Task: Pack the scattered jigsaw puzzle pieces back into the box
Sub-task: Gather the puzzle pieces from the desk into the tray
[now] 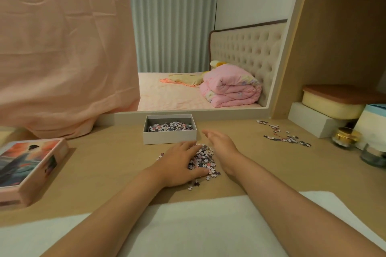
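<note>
Gathering step: left hand (182, 164) and right hand (221, 143), grips apart (fingers flat), corral pile (204, 157) on counter (104, 162); next, probably scoop into box (169, 137).

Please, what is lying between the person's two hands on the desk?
A heap of jigsaw pieces lies between the left hand, which rests on it, and the right hand; the head view shows this.
</note>
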Demonstrator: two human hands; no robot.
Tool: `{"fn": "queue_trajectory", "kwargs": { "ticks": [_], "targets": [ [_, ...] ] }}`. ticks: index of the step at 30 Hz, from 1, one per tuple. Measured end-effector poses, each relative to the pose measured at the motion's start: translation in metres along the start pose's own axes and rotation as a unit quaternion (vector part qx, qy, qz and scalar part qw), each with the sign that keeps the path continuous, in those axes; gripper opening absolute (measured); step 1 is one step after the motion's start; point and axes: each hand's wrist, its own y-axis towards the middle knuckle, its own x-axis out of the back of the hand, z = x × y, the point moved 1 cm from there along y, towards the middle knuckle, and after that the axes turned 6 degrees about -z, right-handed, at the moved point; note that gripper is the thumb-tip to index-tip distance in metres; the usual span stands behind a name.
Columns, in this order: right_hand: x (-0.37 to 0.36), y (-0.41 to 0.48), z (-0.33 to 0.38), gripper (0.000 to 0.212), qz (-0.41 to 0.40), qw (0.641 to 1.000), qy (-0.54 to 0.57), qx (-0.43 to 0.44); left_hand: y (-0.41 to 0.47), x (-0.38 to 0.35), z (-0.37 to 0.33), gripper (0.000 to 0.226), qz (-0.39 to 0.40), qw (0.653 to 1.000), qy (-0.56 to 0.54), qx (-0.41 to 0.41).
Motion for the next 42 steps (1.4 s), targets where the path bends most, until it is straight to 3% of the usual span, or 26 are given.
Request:
{"fn": "queue_trajectory", "kwargs": {
  "ticks": [5,7,9,11,13,16,19,23,28,32,35,37,40,42],
  "targets": [
    [0.052,0.005,-0.009,0.039,-0.071,0.996,-0.046,-0.006,0.022,-0.009,-0.038,0.05,-0.022,0.993,-0.035,-0.113],
    [0.07,0.005,-0.017,0.032,-0.09,0.984,-0.153,0.001,0.029,-0.018,-0.048,0.034,-0.007,0.99,-0.032,-0.141],
    [0.078,0.003,-0.027,0.03,-0.032,0.952,-0.305,-0.007,0.033,-0.025,-0.051,0.025,-0.007,0.988,-0.024,-0.151],
    [0.074,0.0,-0.038,0.047,0.022,0.904,-0.427,-0.014,0.033,-0.025,-0.045,0.023,-0.028,0.988,-0.022,-0.152],
    [0.059,-0.007,-0.039,0.061,0.052,0.878,-0.475,0.002,0.03,-0.021,-0.032,0.023,-0.055,0.988,-0.012,-0.143],
    [0.029,-0.014,-0.032,0.061,0.093,0.884,-0.457,0.041,0.016,-0.011,-0.009,0.037,-0.062,0.993,0.01,-0.103],
    [0.002,-0.011,-0.023,0.059,0.131,0.898,-0.413,0.079,0.004,-0.006,0.014,0.077,-0.057,0.997,0.045,-0.018],
    [-0.018,-0.011,-0.016,0.054,0.165,0.908,-0.364,0.124,-0.009,0.002,0.038,0.101,0.072,0.991,0.017,0.115],
    [-0.016,-0.004,0.002,0.033,0.088,0.938,-0.293,0.164,-0.023,0.011,0.041,0.129,0.155,0.983,0.034,0.091],
    [-0.017,0.011,0.013,0.031,0.095,0.936,-0.299,0.162,-0.016,0.01,0.036,0.116,0.115,0.991,0.012,0.073],
    [-0.021,0.018,0.016,0.033,0.143,0.928,-0.305,0.156,-0.009,0.024,0.043,0.09,0.074,0.993,-0.045,0.082],
    [-0.02,0.023,0.02,0.034,0.124,0.937,-0.275,0.175,-0.004,0.036,0.053,0.069,-0.003,0.992,-0.092,0.084],
    [-0.02,0.032,0.028,0.034,0.047,0.945,-0.252,0.201,0.008,0.046,0.072,0.048,-0.151,0.983,-0.021,0.102],
    [-0.023,0.038,0.033,0.036,0.044,0.919,-0.305,0.245,0.015,0.044,0.083,0.05,-0.144,0.975,0.055,0.159]
  ]
}}
